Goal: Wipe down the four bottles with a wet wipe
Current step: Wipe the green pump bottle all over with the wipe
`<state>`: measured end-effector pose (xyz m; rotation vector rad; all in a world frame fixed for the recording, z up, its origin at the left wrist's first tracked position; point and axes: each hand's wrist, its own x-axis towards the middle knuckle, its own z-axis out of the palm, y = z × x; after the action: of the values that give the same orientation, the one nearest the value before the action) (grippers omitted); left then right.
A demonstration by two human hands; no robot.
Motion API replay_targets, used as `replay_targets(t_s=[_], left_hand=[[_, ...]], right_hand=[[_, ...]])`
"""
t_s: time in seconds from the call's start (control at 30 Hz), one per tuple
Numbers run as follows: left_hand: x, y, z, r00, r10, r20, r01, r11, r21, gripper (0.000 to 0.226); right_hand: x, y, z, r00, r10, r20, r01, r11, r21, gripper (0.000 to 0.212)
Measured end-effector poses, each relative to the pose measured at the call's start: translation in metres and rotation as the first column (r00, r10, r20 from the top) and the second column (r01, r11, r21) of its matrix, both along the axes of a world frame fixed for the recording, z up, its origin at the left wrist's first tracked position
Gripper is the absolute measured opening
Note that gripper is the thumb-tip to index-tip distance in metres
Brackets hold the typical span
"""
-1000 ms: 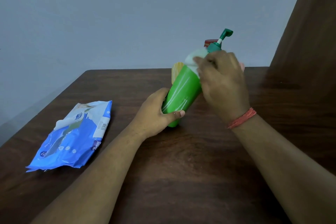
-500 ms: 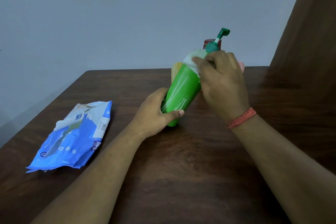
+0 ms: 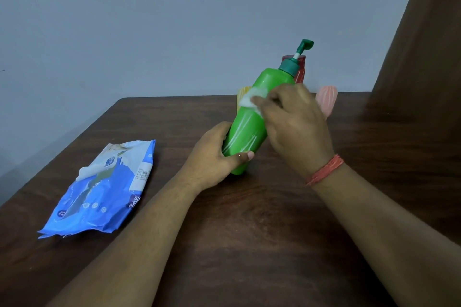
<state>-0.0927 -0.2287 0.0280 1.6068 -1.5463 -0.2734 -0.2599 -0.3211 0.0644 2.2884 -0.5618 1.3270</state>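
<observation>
A green pump bottle (image 3: 252, 122) leans to the right over the dark wooden table (image 3: 249, 232), its base near the tabletop. My left hand (image 3: 214, 154) grips its lower part. My right hand (image 3: 294, 119) pinches a white wet wipe (image 3: 250, 98) and presses it against the middle of the green bottle. Behind it stand a yellow ribbed bottle (image 3: 240, 96), a red bottle (image 3: 300, 70) and a pink ribbed bottle (image 3: 328, 102), each partly hidden.
A blue pack of wet wipes (image 3: 104, 189) lies on the left of the table, its flap raised. A brown wooden panel (image 3: 424, 57) rises at the right. A grey wall stands behind the table's far edge.
My right hand has slid the wipe down from the green bottle's shoulder to its middle. The bottle's shoulder and collar now show. My left hand has kept its grip.
</observation>
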Motion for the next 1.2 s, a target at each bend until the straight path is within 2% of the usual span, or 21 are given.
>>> replay_targets(t_s=[0.07,0.1,0.2,0.23,0.33,0.37,0.5,0.53,0.63,0.67,0.8,0.9,0.97,1.07,1.2], left_hand=[[0.000,0.000,0.000,0.999,-0.015,-0.040,0.015,1.000,-0.008,0.047],[0.000,0.001,0.000,0.999,-0.020,-0.050,0.019,1.000,-0.005,0.047],[0.000,-0.001,0.000,1.000,-0.004,-0.003,0.004,1.000,0.010,0.042],[0.000,-0.001,-0.001,1.000,-0.003,0.004,0.003,1.000,0.008,0.042],[0.000,0.000,-0.001,0.998,-0.027,-0.061,0.027,1.000,-0.003,0.049],[0.000,0.000,-0.001,0.997,-0.026,-0.071,0.026,1.000,0.004,0.049],[0.000,-0.001,0.000,1.000,0.002,-0.027,-0.001,1.000,0.028,0.042],[0.000,-0.001,0.000,1.000,0.001,-0.025,-0.001,1.000,0.024,0.042],[0.002,0.000,-0.001,0.998,-0.006,-0.054,0.007,1.000,0.021,0.044],[0.003,0.000,-0.001,0.998,-0.006,-0.054,0.007,1.000,0.021,0.044],[0.000,-0.001,-0.002,1.000,-0.001,0.028,0.001,1.000,-0.003,0.043],[-0.002,-0.004,-0.004,0.997,-0.007,0.074,0.007,1.000,-0.006,0.048],[-0.002,-0.004,-0.003,0.998,-0.001,0.070,0.002,1.000,-0.009,0.050],[-0.001,-0.002,-0.002,0.999,0.007,0.035,-0.007,1.000,0.005,0.047],[-0.002,-0.001,-0.002,0.999,0.010,0.038,-0.010,1.000,0.006,0.048]], right_hand=[[0.005,0.005,-0.008,0.991,0.050,-0.127,-0.056,0.998,-0.043,0.025],[0.005,0.004,-0.007,0.989,0.053,-0.139,-0.061,0.997,-0.055,0.025],[-0.003,-0.003,0.001,1.000,-0.020,0.006,0.020,1.000,-0.013,0.023],[-0.003,-0.002,0.001,1.000,-0.019,0.010,0.019,1.000,-0.005,0.023],[0.004,0.005,-0.009,0.986,0.071,-0.151,-0.080,0.996,-0.050,0.025],[0.004,0.005,-0.008,0.985,0.069,-0.160,-0.079,0.995,-0.055,0.024],[-0.005,-0.006,0.001,0.999,-0.012,0.047,0.011,1.000,0.018,0.023],[-0.005,-0.005,-0.001,0.999,0.002,0.041,-0.003,1.000,0.023,0.024],[0.000,0.000,-0.008,0.990,0.072,-0.118,-0.075,0.997,-0.029,0.023],[0.000,0.000,-0.007,0.991,0.059,-0.119,-0.063,0.997,-0.035,0.022],[-0.005,-0.001,0.007,0.994,-0.058,0.092,0.061,0.998,-0.033,0.020],[-0.014,-0.002,0.013,0.979,-0.130,0.160,0.132,0.991,0.000,0.021],[-0.010,0.000,0.010,0.988,-0.094,0.123,0.095,0.996,0.005,0.022],[-0.004,0.001,0.003,0.999,-0.002,-0.039,-0.001,0.998,-0.067,0.020],[-0.009,-0.004,0.006,0.993,-0.067,0.098,0.067,0.998,0.001,0.017]])
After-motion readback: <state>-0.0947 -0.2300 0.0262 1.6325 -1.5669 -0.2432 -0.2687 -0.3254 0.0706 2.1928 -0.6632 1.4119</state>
